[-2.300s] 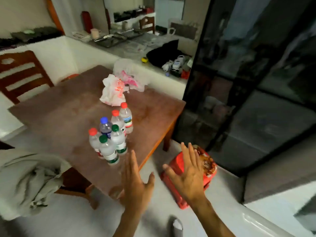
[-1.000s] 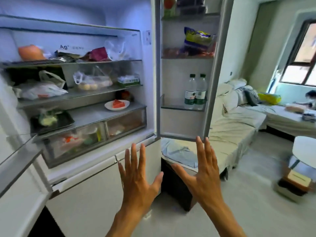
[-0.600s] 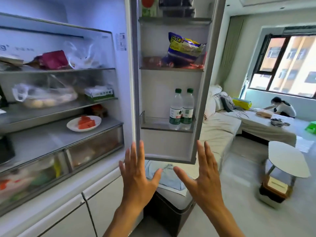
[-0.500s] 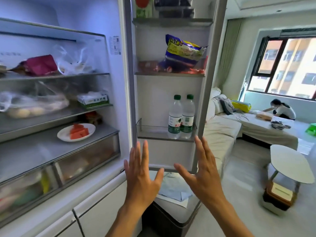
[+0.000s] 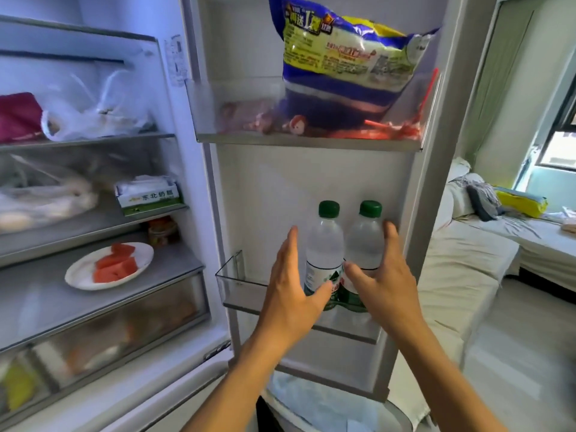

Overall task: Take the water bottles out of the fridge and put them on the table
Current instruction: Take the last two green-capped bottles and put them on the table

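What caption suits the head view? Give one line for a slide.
Both open hands, left hand and right hand, flank two green-capped water bottles in the fridge door bin.

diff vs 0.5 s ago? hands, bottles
Both hands moved up and forward from below the door shelf: left hand now flanks the left bottle, right hand the right bottle, fingers open, no grasp closed yet. Both bottles remain upright in the door shelf, unmoved.

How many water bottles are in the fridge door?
2. The left bottle and the right bottle stand side by side in the lower door shelf. I see no others, though food could hide some.
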`<state>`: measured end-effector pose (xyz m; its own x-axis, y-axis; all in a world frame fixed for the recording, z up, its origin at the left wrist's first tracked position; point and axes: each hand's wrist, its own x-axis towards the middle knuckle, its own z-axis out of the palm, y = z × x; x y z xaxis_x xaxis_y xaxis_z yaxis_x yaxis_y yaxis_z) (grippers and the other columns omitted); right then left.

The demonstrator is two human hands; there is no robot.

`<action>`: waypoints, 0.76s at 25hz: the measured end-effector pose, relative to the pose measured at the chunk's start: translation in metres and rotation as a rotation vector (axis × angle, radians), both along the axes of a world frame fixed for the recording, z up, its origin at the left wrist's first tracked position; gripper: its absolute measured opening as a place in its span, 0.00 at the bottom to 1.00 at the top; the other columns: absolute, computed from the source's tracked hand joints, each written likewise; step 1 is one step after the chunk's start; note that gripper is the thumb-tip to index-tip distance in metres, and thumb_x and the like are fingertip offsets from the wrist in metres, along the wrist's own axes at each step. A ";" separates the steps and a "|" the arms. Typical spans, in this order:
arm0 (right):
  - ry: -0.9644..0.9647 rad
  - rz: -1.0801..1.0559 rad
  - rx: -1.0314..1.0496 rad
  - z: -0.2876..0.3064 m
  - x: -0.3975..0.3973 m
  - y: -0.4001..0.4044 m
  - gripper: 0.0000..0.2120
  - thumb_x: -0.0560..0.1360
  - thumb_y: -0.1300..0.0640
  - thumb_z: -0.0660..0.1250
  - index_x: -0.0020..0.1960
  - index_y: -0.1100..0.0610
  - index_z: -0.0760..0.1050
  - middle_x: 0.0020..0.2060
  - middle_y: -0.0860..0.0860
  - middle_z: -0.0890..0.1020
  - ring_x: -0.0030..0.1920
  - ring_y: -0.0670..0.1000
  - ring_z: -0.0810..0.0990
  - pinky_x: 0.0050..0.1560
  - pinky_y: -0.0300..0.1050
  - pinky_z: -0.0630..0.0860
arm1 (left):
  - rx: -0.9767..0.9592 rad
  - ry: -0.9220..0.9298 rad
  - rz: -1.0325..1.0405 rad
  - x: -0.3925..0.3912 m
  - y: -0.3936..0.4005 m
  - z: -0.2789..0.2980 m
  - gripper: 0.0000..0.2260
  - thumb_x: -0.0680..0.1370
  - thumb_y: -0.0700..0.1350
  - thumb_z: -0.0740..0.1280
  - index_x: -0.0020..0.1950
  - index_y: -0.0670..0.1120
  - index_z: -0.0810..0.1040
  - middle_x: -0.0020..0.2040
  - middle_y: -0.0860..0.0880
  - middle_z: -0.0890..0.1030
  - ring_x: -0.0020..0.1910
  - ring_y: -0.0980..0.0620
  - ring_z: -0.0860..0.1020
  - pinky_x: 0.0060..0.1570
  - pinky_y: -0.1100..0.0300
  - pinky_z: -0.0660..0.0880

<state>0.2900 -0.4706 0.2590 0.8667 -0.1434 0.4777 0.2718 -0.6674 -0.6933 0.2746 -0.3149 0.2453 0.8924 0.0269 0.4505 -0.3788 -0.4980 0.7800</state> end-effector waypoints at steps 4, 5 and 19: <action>-0.052 0.047 -0.047 0.001 0.017 -0.004 0.39 0.69 0.44 0.74 0.74 0.50 0.60 0.66 0.48 0.74 0.63 0.52 0.75 0.55 0.45 0.73 | -0.082 0.192 -0.077 0.033 0.003 -0.002 0.38 0.69 0.51 0.76 0.71 0.63 0.57 0.59 0.63 0.76 0.60 0.58 0.75 0.53 0.67 0.74; -0.053 0.074 -0.076 0.002 0.018 -0.004 0.38 0.67 0.42 0.74 0.71 0.48 0.60 0.60 0.45 0.76 0.57 0.51 0.77 0.50 0.43 0.73 | -0.089 0.189 -0.068 0.038 0.006 -0.002 0.35 0.68 0.51 0.77 0.68 0.62 0.61 0.55 0.64 0.77 0.55 0.61 0.77 0.49 0.69 0.75; -0.232 0.840 0.455 0.049 -0.029 0.116 0.35 0.62 0.53 0.81 0.64 0.48 0.68 0.53 0.34 0.78 0.53 0.41 0.80 0.48 0.29 0.75 | -0.180 -0.168 0.388 -0.093 0.112 0.063 0.35 0.64 0.36 0.80 0.68 0.49 0.71 0.56 0.52 0.83 0.56 0.52 0.82 0.52 0.55 0.81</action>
